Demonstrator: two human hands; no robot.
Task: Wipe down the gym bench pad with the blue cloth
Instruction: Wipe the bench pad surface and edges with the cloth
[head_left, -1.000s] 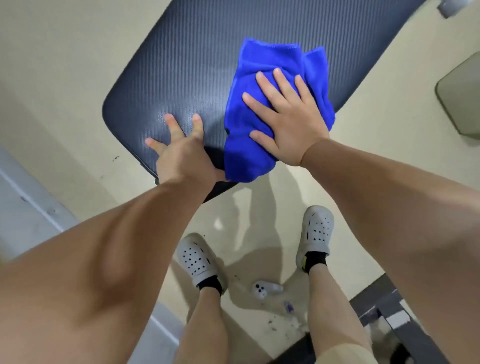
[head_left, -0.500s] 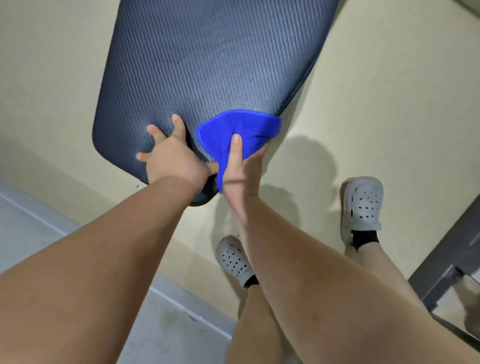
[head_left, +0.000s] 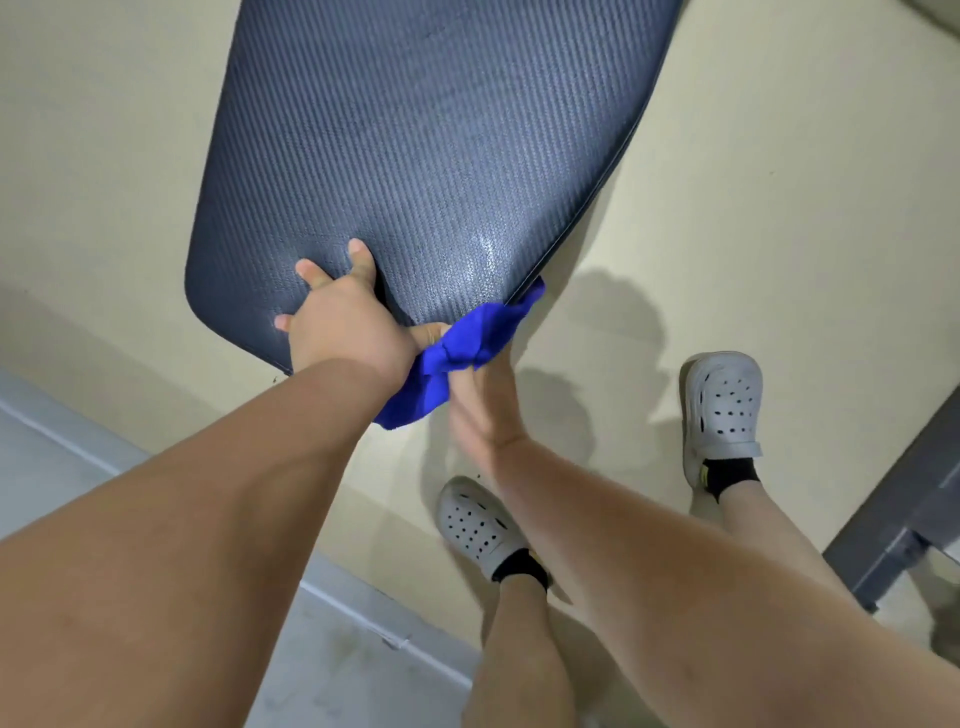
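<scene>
The left hand (head_left: 345, 325) is lying flat on the pad (head_left: 431, 156), fingers spread, its grip closed on nothing. Just right of it, the right hand (head_left: 480, 395) is pinching the bunched cloth (head_left: 457, 358) against the pad's near edge, cloth hanging below. No writing is showing.

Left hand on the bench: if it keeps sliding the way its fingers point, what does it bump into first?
Probably nothing: the left hand points up along the bench pad, and its dark surface looks bare as far as the picture shows.
</scene>
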